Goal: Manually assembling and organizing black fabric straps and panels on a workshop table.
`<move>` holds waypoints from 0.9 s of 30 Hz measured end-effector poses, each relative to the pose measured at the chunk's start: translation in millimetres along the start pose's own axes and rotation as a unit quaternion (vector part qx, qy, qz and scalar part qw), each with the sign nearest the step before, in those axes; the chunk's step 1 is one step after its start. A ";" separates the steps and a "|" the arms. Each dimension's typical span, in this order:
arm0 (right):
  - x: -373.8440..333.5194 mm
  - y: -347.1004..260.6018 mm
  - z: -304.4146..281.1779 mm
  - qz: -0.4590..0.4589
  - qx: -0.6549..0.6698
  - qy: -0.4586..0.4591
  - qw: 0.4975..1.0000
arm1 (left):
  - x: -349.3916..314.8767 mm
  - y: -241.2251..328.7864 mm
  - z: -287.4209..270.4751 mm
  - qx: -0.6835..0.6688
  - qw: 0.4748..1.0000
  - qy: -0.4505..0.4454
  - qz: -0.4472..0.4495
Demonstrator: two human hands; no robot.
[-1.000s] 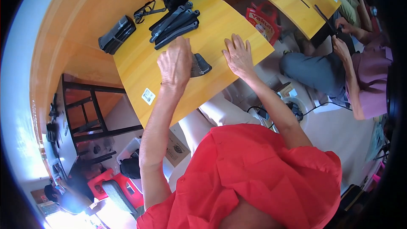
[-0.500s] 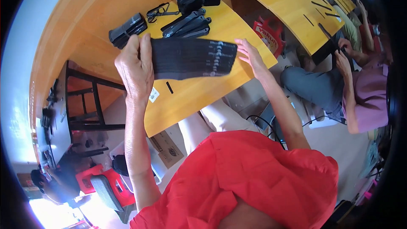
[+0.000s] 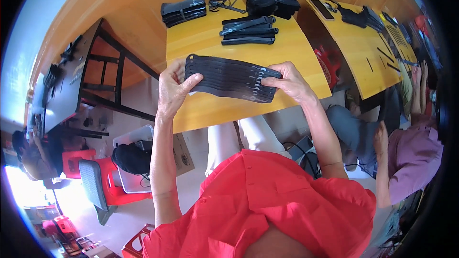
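A fanned stack of flat black straps (image 3: 222, 79) is stretched between my hands above the near part of the yellow table (image 3: 294, 43). My left hand (image 3: 174, 88) grips the end with the small holes, its thumb on top. At the end with white markings, my right hand (image 3: 292, 85) pinches the straps between thumb and fingers. Behind the stack lies a pile of looser black straps (image 3: 249, 32). Farther back are a tied black bundle (image 3: 184, 11), a thin looped black strap (image 3: 228, 5) and a larger tied black bundle (image 3: 271, 1).
Right of my table stand a red stool (image 3: 329, 67) and another yellow table (image 3: 351, 52) with a phone (image 3: 321, 9) and black strips. A person in purple (image 3: 415, 162) sits there. A black-framed table (image 3: 119, 76), a plastic bin (image 3: 136, 179) and a red chair (image 3: 110, 177) are left.
My right hand, open beside the straps before, has closed on their marked end. The left thumb now lies across the stack, which is tilted and fanned. The view has shifted.
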State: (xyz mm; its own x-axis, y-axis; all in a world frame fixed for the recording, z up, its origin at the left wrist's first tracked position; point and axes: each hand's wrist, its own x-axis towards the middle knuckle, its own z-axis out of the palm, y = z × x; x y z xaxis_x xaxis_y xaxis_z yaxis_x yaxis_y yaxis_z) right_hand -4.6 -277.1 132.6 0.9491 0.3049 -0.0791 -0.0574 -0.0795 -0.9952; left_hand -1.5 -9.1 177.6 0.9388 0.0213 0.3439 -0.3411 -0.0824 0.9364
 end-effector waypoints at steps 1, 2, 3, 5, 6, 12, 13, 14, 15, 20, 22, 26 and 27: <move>2.6 -0.1 2.5 -0.008 -0.012 -0.012 1.000 | -4.6 -9.1 -13.2 -0.007 0.997 -0.035 -0.065; 5.5 1.0 6.1 -0.008 -0.016 -0.019 1.000 | -8.1 -19.8 -26.4 -0.015 0.989 -0.070 -0.130; 8.3 3.3 10.1 -0.022 -0.018 -0.029 0.999 | -10.6 -31.7 -38.1 0.018 0.989 -0.081 -0.122; 14.7 12.6 15.1 -0.035 -0.021 -0.046 0.998 | -18.6 -36.9 -43.8 0.007 0.988 -0.074 -0.138; 18.1 18.9 16.2 -0.031 -0.051 -0.047 0.997 | -22.8 -39.6 -46.9 -0.001 0.985 -0.075 -0.153; 21.6 23.1 65.6 -0.112 -0.279 -0.037 0.953 | -53.0 -63.9 -92.0 0.126 0.973 -0.089 -0.169; 16.6 26.6 75.2 -0.215 -0.326 0.001 0.921 | -61.5 -63.7 -94.7 0.163 0.977 -0.061 -0.126; 11.9 30.9 81.0 -0.314 -0.367 0.040 0.875 | -69.7 -62.3 -95.4 0.200 0.976 -0.033 -0.083; 10.4 45.3 82.4 -0.379 -0.413 0.078 0.825 | -77.8 -58.5 -94.5 0.210 0.974 -0.029 -0.082; -14.1 86.3 78.1 -0.439 -0.445 0.103 0.774 | -134.1 -96.5 -73.1 0.292 0.956 0.003 0.040; -19.6 96.2 71.2 -0.427 -0.463 0.101 0.771 | -142.0 -99.5 -62.8 0.322 0.945 -0.006 0.057; -21.9 96.6 64.3 -0.420 -0.469 0.120 0.768 | -134.3 -103.4 -52.1 0.340 0.936 -0.008 0.095; -23.0 97.9 61.7 -0.411 -0.471 0.116 0.772 | -133.0 -103.8 -49.5 0.353 0.929 -0.006 0.111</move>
State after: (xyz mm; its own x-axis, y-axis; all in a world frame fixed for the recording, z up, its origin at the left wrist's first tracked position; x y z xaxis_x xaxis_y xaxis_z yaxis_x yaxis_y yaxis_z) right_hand -51.2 -233.4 33.4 0.5815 0.4504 0.6775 0.7402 -0.6385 -0.2108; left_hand -93.4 45.9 38.2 0.8508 -0.0849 0.5185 -0.4137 -0.7166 0.5615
